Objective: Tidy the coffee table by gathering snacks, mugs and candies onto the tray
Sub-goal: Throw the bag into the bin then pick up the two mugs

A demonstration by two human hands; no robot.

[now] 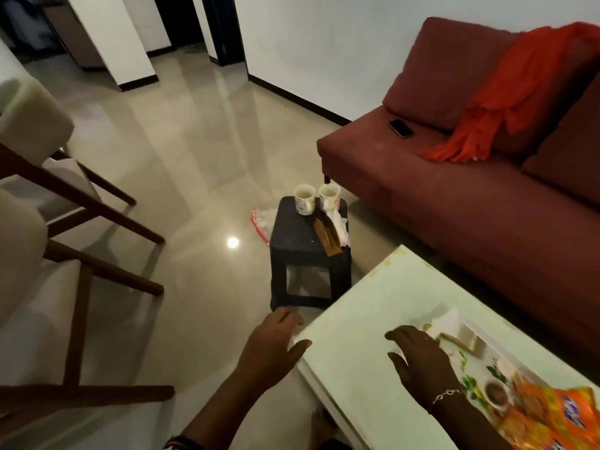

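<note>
Head view: I record both hands open, holding nothing. Left hand (276, 339) hovers off the surface's (373, 303) corner edge; right hand (418, 358) is at the tray's (490, 331) end. Two mugs (305, 199) stand well apart on the stool (298, 235).

Pale rectangular table (367, 323) with a stained top, lower right of frame. On it is a white floral-print tray (469, 384) at the right side, with an orange snack packet (552, 417) lying over the tray's near end.

Small black woven-pattern plastic stool (292, 235), centre frame, stands on a glossy beige tiled floor (194, 157). On the stool:
- white patterned mug (304, 199)
- second white mug (329, 196) just beside it, at the far edge
- flat brown packet (328, 237)
- crumpled white plastic wrapper (341, 224)

Clear plastic bag with a red edge (261, 222) lies on the floor, left of the stool.
</note>
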